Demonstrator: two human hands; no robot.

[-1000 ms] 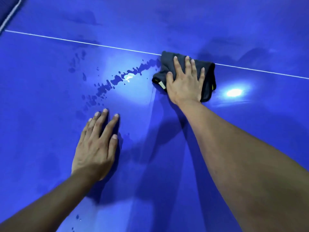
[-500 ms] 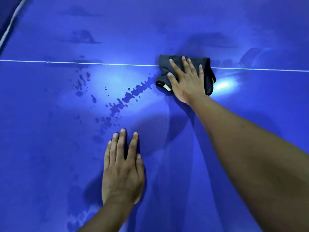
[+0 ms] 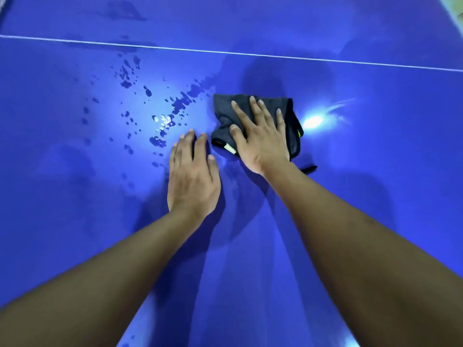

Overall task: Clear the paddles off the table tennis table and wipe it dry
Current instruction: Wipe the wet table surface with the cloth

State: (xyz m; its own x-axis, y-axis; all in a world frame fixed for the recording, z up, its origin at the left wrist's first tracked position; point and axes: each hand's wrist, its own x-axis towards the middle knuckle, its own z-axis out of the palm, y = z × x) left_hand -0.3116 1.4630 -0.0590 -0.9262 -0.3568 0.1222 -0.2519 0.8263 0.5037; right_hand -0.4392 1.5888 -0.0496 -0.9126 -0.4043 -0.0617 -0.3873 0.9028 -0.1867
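The blue table tennis table (image 3: 75, 221) fills the view. A folded dark grey cloth (image 3: 223, 106) lies on it right of centre. My right hand (image 3: 260, 139) presses flat on the cloth with its fingers spread and straight. My left hand (image 3: 191, 179) rests flat on the bare tabletop just left of the cloth, fingers together. A patch of water drops (image 3: 160, 116) glistens left of the cloth, close to my left fingertips. No paddles are in view.
A thin white line (image 3: 150, 47) crosses the table beyond the cloth. More damp smears (image 3: 125, 11) sit past the line at the upper left. A bright light reflection (image 3: 313, 121) shines right of the cloth.
My right hand has drawn the cloth back towards me, off the white line. My left hand now lies close beside the cloth. The view has shifted.
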